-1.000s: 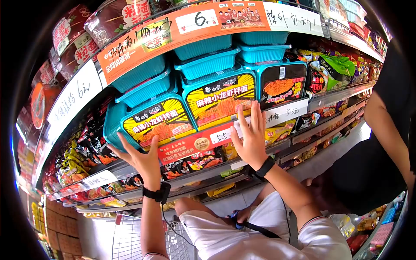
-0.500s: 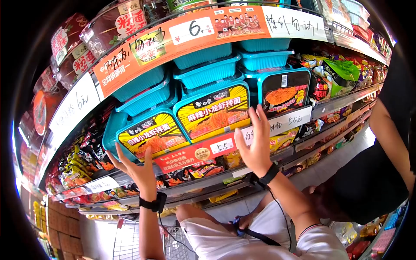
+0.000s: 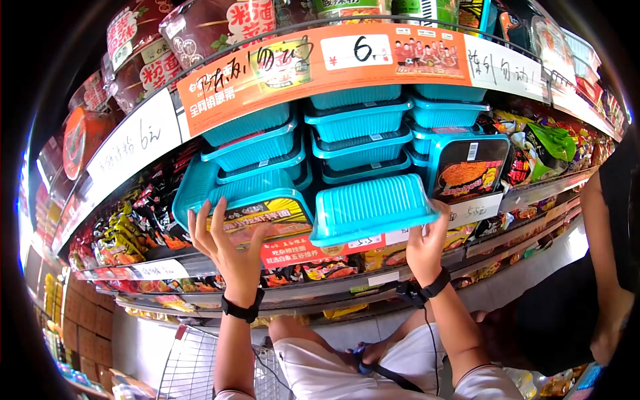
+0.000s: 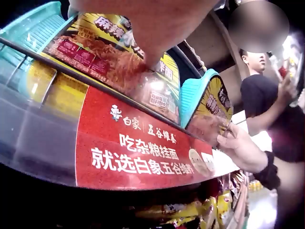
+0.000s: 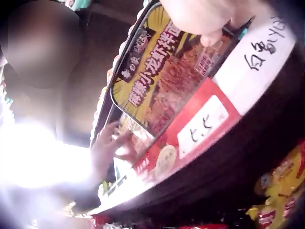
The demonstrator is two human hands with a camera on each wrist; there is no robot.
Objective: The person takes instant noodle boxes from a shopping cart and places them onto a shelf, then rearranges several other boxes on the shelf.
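My right hand (image 3: 427,247) grips the right end of a teal noodle box (image 3: 370,207), which leans forward over the price strip with its ribbed underside up. Its yellow crayfish-noodle label shows in the right wrist view, below the right hand (image 5: 205,19). To the left, my left hand (image 3: 230,250) holds a similar noodle box (image 3: 280,213) at its left side, the thumb in front of the label. That box also tips forward, part of its ribbed back in sight. In the left wrist view the left hand (image 4: 152,28) covers some of the label.
Stacked teal boxes (image 3: 363,127) fill the shelf behind. A black-labelled box (image 3: 470,170) stands at right. An orange price banner (image 3: 267,73) overhangs them. Bagged noodles (image 3: 120,240) flank the boxes. A wire cart (image 3: 190,363) stands below, and a person in black (image 3: 567,300) at right.
The middle box has tipped forward from leaning label-up, and the right hand has come to grip its right end. The left box has tipped forward too. The view has shifted.
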